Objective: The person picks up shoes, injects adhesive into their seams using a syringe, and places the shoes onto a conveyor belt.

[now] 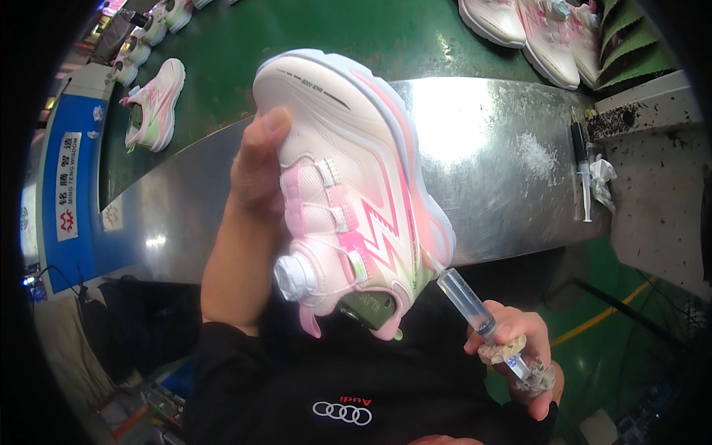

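Above steel table (489, 141), pink-white sneaker (348, 185)

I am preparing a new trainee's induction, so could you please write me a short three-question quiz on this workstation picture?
1. True or false: the left hand holds the pink and white shoe up off the metal table.
2. Which tool does the right hand hold? A) brush B) syringe C) scissors
3. Where does the syringe's tip point?

Key: 1 true. 2 B. 3 At the shoe's heel end, by the sole's edge.
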`<state>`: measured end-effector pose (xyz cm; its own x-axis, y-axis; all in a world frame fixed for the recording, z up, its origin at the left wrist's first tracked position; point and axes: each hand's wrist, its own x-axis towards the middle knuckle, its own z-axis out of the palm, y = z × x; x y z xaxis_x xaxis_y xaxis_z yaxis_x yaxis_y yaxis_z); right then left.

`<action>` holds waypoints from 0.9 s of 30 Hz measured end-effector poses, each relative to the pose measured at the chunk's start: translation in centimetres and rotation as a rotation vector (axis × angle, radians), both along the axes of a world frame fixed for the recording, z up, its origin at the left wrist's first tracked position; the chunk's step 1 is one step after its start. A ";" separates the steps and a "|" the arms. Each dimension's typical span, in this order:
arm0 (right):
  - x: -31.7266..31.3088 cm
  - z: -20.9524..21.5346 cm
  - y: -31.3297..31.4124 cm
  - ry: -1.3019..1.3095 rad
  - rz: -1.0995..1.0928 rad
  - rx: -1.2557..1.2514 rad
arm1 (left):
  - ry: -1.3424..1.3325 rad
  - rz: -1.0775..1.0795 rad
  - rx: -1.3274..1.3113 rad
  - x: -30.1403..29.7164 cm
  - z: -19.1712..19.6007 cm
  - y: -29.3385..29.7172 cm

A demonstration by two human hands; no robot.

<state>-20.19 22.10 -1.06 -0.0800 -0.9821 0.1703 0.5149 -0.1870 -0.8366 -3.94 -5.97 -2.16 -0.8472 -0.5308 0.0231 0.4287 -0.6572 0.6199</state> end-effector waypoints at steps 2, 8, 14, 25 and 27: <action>0.1 0.0 0.6 0.008 -0.008 0.012 | 0.099 -0.060 0.048 0.1 -0.4 -0.3; -0.1 -0.7 1.7 0.043 -0.013 0.002 | 0.011 -0.068 0.175 -0.3 -0.6 -0.5; 0.2 -1.8 2.3 0.057 -0.097 -0.010 | -0.094 0.020 0.194 -0.6 -0.8 -0.4; -0.1 -3.1 2.3 0.049 -0.088 -0.059 | -0.230 0.115 0.159 -1.0 -1.1 -0.5; -0.1 -3.5 2.3 0.042 -0.091 -0.072 | -0.252 0.124 0.141 -0.9 -1.1 -0.7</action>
